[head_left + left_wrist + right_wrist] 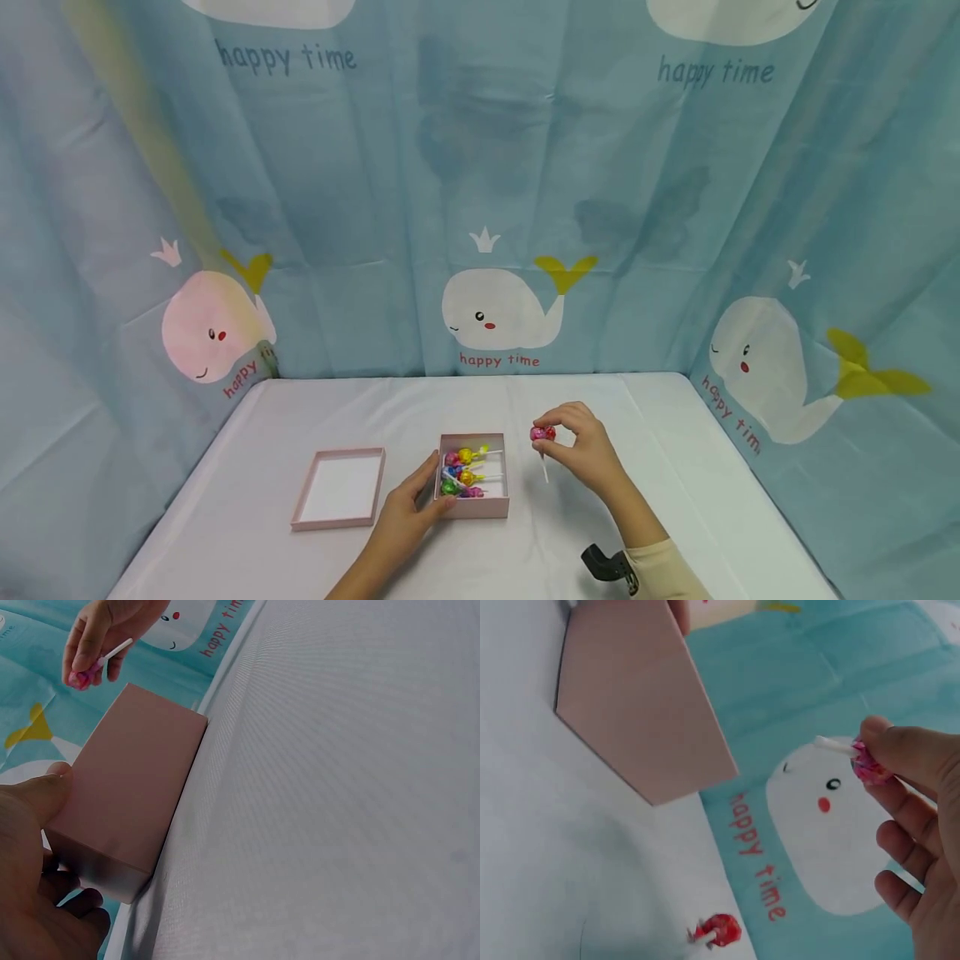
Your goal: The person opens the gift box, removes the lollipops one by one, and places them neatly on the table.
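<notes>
My right hand pinches a pink lollipop by its wrapped head between thumb and fingers, to the right of a pink box. The lollipop's white stick points down in the head view. My left hand grips the pink box at its left side, the thumb at the near corner of the rim. Inside, several wrapped lollipops in yellow, blue, green and pink lie mostly toward the left, sticks pointing right. A red lollipop lies on the table beyond the box, overlapping the held one in the head view.
The box's lid, pale inside with a pink rim, lies left of my left hand. A white cloth covers the table. Blue curtains printed with whales surround its back and sides. A black curved piece sits at my right wrist.
</notes>
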